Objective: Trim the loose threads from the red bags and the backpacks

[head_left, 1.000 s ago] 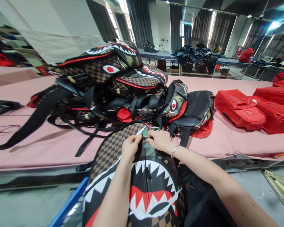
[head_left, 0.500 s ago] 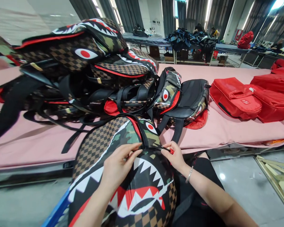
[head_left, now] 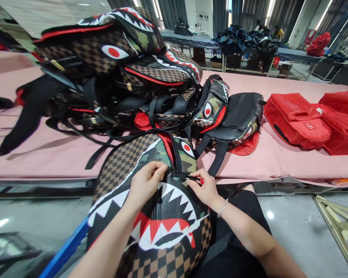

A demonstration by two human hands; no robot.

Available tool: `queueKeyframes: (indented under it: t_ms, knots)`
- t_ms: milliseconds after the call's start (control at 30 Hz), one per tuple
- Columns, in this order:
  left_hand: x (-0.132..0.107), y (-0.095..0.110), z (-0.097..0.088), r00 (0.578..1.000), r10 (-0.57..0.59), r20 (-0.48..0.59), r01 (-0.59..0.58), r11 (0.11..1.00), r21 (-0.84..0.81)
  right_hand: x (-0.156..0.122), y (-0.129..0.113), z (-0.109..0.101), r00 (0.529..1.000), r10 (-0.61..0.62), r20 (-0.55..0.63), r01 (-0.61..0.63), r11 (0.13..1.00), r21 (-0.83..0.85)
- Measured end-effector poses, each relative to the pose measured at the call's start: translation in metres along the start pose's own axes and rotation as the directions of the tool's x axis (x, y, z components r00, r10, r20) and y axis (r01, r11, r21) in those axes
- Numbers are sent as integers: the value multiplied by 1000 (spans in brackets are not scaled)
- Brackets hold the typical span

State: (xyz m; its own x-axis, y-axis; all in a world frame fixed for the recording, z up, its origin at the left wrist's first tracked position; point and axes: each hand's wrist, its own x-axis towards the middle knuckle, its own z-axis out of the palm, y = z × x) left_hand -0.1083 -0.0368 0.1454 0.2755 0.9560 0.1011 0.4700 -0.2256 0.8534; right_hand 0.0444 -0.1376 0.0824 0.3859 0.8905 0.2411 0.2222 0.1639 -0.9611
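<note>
A backpack [head_left: 174, 197] with a shark mouth, camouflage and brown check lies tilted across my lap, against the table edge. My left hand [head_left: 147, 180] is closed in a pinch over the upper part of its front, by the black zipper strip [head_left: 178, 175]. What those fingertips hold, if anything, is hidden. At the other end of that strip, my right hand [head_left: 205, 188] pinches a small black tool with a red end [head_left: 201, 180]. Its dark tip points left, at the strip. A red-and-white eye [head_left: 187, 148] is printed just above.
On the pink-covered table [head_left: 240, 168], similar shark backpacks [head_left: 104, 50] are piled to the left, with straps hanging toward me. Red bags [head_left: 300, 119] lie at right. A blue bar [head_left: 65, 247] runs beside my left forearm. Dark garments [head_left: 234, 38] heap on a table behind.
My left hand has drawn back slightly left and up from the zipper strip. My right hand and its tool have shifted left along the strip. The camera view has moved a little.
</note>
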Motion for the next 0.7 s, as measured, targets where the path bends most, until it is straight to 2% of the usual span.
queueKeyframes:
  t_ms: [167, 333, 400, 500, 700]
  knots:
    - [-4, -1, -4, 1000, -15, 25, 17, 997, -69, 0, 4, 4, 999, 16, 30, -15, 1000, -19]
    - [-3, -1, -10, 971, 210, 119, -220, 972, 78, 0, 5, 4, 1000, 11, 20, -11, 1000, -12]
    - [-1, 0, -8, 958, 256, 129, -275, 950, 151, 2, 2, 4, 1000, 13, 18, -13, 1000, -25]
    - [2, 4, -4, 959, 265, 100, -282, 927, 246, 5, -3, 4, 1000, 2, 23, 0, 997, -81]
    - [2, 7, -1, 968, 232, 95, -250, 919, 305, 8, -8, 4, 998, -14, 68, 24, 989, -148]
